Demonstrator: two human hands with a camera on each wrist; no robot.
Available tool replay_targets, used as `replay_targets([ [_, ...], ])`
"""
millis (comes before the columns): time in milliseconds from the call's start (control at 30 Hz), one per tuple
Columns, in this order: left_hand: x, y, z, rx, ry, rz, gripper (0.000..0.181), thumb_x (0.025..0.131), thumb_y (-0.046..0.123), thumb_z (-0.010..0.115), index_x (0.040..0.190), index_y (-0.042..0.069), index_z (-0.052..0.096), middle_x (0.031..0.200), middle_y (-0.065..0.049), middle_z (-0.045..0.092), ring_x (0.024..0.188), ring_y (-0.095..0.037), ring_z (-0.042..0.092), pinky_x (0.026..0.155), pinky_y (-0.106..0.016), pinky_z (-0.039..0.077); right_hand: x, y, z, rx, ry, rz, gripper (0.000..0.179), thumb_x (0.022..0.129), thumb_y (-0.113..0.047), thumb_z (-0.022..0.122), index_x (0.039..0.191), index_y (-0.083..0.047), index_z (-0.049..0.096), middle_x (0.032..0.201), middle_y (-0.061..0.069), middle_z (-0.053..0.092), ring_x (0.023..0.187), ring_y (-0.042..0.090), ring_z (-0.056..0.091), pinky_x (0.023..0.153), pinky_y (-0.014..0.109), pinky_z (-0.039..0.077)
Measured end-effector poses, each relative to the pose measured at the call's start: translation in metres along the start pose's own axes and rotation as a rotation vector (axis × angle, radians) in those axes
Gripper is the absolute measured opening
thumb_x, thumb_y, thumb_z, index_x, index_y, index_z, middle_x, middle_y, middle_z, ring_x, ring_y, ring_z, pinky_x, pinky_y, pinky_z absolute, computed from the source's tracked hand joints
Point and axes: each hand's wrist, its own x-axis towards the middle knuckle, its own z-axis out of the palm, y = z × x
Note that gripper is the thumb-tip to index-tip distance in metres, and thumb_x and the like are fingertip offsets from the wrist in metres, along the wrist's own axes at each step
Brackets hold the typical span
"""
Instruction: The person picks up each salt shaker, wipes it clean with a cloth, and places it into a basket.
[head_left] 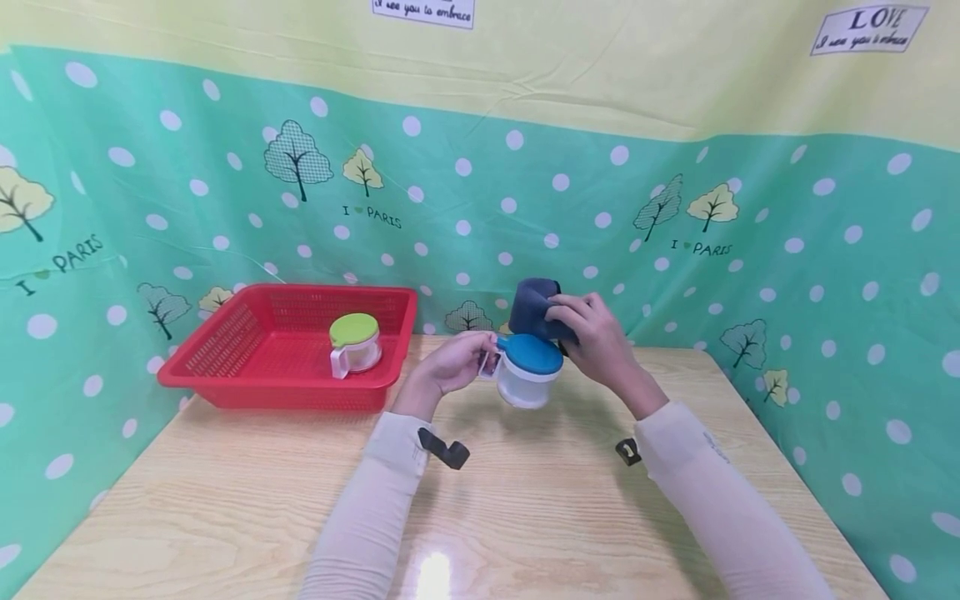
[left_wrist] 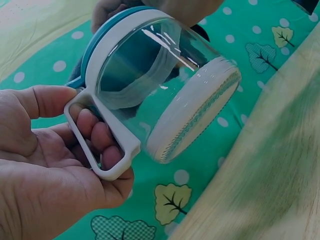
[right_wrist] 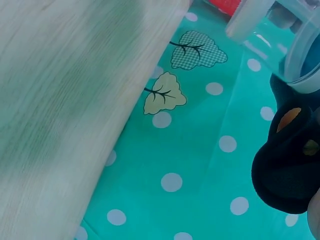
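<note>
Raised over the table, a clear seasoning jar (head_left: 525, 390) with a blue lid (head_left: 536, 354) is in my left hand (head_left: 457, 365). The left fingers curl through its white handle (left_wrist: 111, 173) and the thumb lies at the handle's top, near the lid. Tilted in the left wrist view, the jar shows its white base (left_wrist: 195, 110). My right hand (head_left: 600, 343) grips a dark blue cloth (head_left: 534, 307) at the far right side of the lid. Dark folds of the cloth (right_wrist: 282, 180) hang beside the jar in the right wrist view, with most of that hand out of frame.
A red plastic basket (head_left: 277, 396) stands at the back left of the wooden table (head_left: 525, 517). Inside it sits a similar jar with a green lid (head_left: 356, 329). Behind the table hangs a green dotted curtain (head_left: 465, 225) with printed trees.
</note>
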Motion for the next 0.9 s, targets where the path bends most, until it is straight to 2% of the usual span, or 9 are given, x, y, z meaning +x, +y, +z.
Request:
replay_targets([
  [400,0.0,-0.001,-0.001,-0.023,0.068,0.014,0.026,0.095,-0.003,0.038,0.076,0.009,0.051,0.074,-0.004,0.046,0.071,-0.018,0.044,0.071,-0.026,0.036,0.006,-0.007,0.001,0.016,0.003,-0.026,0.036,0.081,0.009,0.078,0.109,-0.01,0.067,0.127,0.014,0.067,0.098,0.038,0.056,0.08,0.052,0.055],
  [900,0.002,-0.002,-0.002,-0.061,0.144,0.034,0.03,0.096,-0.002,0.04,0.071,0.007,0.053,0.076,-0.005,0.047,0.073,-0.019,0.043,0.07,-0.026,0.036,0.009,-0.016,-0.007,0.004,0.008,-0.1,0.041,0.077,0.007,0.084,0.109,-0.011,0.067,0.127,0.014,0.068,0.097,0.039,0.056,0.078,0.051,0.054],
])
